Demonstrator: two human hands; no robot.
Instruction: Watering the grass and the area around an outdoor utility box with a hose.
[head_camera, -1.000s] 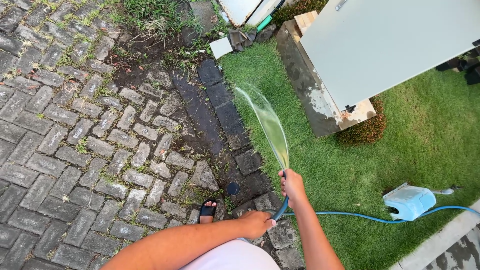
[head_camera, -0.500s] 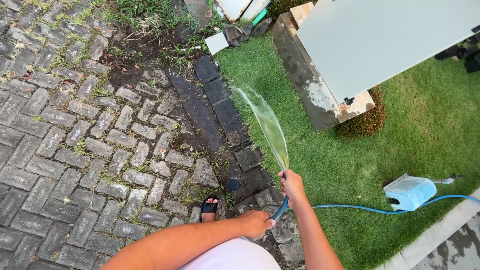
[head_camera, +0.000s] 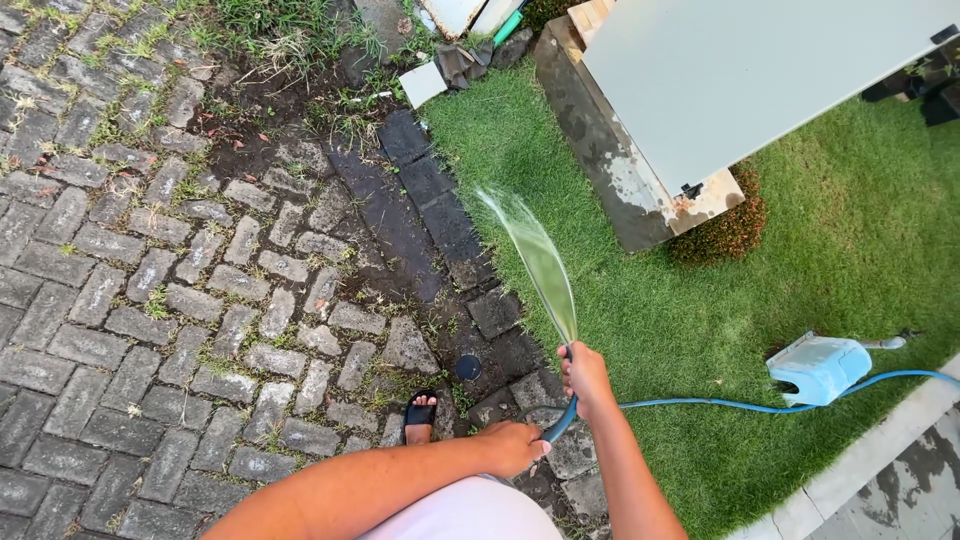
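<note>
A person's right hand (head_camera: 586, 380) clamps the tip of a blue hose (head_camera: 700, 405), fanning water (head_camera: 540, 262) over the lawn (head_camera: 680, 330) near its paved edge; the left hand (head_camera: 512, 447) closes around the hose just behind.

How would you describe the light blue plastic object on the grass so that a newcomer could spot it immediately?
Start at the big pale panel over the lawn, then look down toward the kerb. There the light blue box-shaped plastic housing sits on the grass, with the blue hose running past it. It is the only pale blue, boxy thing there.
</note>
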